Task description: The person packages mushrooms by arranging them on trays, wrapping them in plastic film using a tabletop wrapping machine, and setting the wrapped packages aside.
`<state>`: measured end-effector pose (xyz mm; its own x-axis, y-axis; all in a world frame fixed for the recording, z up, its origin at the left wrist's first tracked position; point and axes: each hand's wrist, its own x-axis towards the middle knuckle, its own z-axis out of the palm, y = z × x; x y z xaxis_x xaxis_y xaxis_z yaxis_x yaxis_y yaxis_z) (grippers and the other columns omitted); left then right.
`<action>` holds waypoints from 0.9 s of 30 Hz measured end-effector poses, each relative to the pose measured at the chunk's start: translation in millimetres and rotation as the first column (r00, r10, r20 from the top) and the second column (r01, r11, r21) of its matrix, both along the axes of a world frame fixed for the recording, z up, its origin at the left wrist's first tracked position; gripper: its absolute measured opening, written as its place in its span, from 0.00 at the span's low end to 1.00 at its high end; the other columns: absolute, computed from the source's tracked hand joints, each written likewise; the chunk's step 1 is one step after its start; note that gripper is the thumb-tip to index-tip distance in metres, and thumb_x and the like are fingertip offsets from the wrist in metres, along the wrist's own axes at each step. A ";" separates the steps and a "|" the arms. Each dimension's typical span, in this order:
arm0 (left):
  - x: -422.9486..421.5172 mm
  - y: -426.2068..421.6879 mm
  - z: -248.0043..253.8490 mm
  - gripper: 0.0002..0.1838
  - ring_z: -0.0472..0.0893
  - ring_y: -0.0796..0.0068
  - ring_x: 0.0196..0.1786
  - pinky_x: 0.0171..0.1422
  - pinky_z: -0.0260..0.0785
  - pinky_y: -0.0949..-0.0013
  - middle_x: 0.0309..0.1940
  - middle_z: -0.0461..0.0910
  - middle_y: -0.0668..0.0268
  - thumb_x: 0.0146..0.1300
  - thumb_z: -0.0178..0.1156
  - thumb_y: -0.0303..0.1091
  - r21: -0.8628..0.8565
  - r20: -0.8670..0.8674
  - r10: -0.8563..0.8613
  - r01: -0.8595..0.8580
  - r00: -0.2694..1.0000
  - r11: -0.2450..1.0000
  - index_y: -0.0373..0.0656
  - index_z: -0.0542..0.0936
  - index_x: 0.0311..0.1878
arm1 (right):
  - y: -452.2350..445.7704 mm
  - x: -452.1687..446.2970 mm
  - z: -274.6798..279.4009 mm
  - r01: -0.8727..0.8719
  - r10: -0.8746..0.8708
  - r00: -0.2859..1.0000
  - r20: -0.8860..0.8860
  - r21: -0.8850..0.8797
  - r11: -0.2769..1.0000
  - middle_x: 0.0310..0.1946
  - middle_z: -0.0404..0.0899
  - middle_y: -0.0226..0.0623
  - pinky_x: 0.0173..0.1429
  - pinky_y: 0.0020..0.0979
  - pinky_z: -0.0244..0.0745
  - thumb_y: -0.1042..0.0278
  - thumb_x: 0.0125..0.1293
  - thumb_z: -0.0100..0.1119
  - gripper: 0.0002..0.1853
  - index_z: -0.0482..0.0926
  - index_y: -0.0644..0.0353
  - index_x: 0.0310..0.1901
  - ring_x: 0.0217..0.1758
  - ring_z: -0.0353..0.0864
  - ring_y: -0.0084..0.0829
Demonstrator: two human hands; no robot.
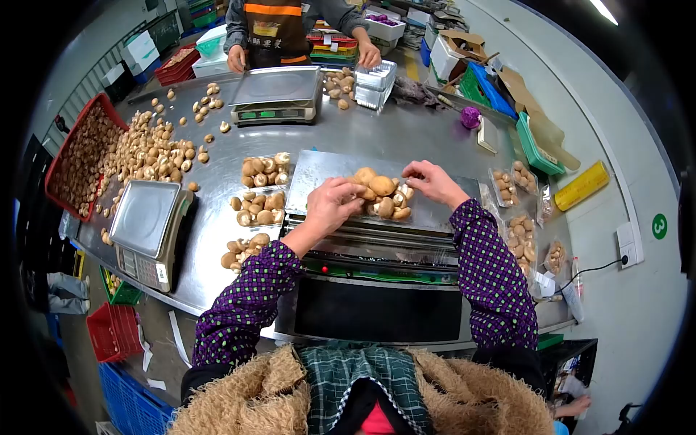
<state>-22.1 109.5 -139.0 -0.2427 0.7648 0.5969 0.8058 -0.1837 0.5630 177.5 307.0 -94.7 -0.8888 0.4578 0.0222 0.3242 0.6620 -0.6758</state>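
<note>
A clear tray heaped with brown shiitake mushrooms (pixel 382 185) rests on the metal top of the wrapping machine (pixel 312 168) in front of me. My left hand (pixel 333 206) is at the heap's left side, its fingers and thumb curled against a mushroom there. At the right side of the heap is my right hand (pixel 433 183), fingers bent and apart, the tips close to the mushrooms. Nothing shows between those fingers. Left of the machine, filled mushroom trays (pixel 259 208) stand in a column.
Loose mushrooms (pixel 156 148) spill from a red crate (pixel 83 156) at the left. Scales (pixel 147 217) stand left and far (pixel 277 85). Across the table a person in an apron (pixel 275 32) has a hand by stacked trays (pixel 375 85). Packed mushrooms (pixel 520 239) lie right.
</note>
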 end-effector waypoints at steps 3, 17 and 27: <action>-4.7 -0.8 -1.2 0.11 0.78 0.69 0.39 0.42 0.74 0.67 0.35 0.82 0.73 0.50 0.69 0.35 -0.020 0.050 -0.022 0.023 0.998 1.000 0.52 0.85 0.40 | 1.0 1.4 3.8 -0.105 0.107 0.994 -0.023 0.078 0.991 0.42 0.79 0.34 0.56 0.35 0.71 0.72 0.60 0.59 0.13 0.78 0.55 0.47 0.50 0.75 0.38; -2.7 0.8 -3.7 0.12 0.77 0.68 0.39 0.43 0.72 0.67 0.30 0.79 0.70 0.52 0.68 0.35 -0.033 0.096 -0.035 0.038 0.995 0.999 0.50 0.85 0.42 | -4.5 -14.5 2.5 -0.035 -0.048 0.991 0.126 0.585 0.810 0.29 0.81 0.42 0.40 0.43 0.76 0.66 0.57 0.58 0.08 0.76 0.59 0.37 0.36 0.81 0.46; -1.3 2.8 -3.1 0.12 0.77 0.69 0.39 0.41 0.73 0.67 0.32 0.80 0.72 0.52 0.68 0.35 -0.008 0.063 -0.025 0.025 0.998 1.000 0.51 0.85 0.42 | -35.1 -32.0 12.9 0.113 -0.424 0.867 0.262 0.725 0.680 0.24 0.82 0.45 0.36 0.44 0.78 0.60 0.50 0.63 0.11 0.83 0.60 0.26 0.32 0.84 0.45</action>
<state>-23.4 112.3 -142.1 -0.2603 0.7759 0.5746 0.7641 -0.1982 0.6139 145.5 271.8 -81.8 -0.7292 0.6750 0.1127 0.6842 0.7168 0.1341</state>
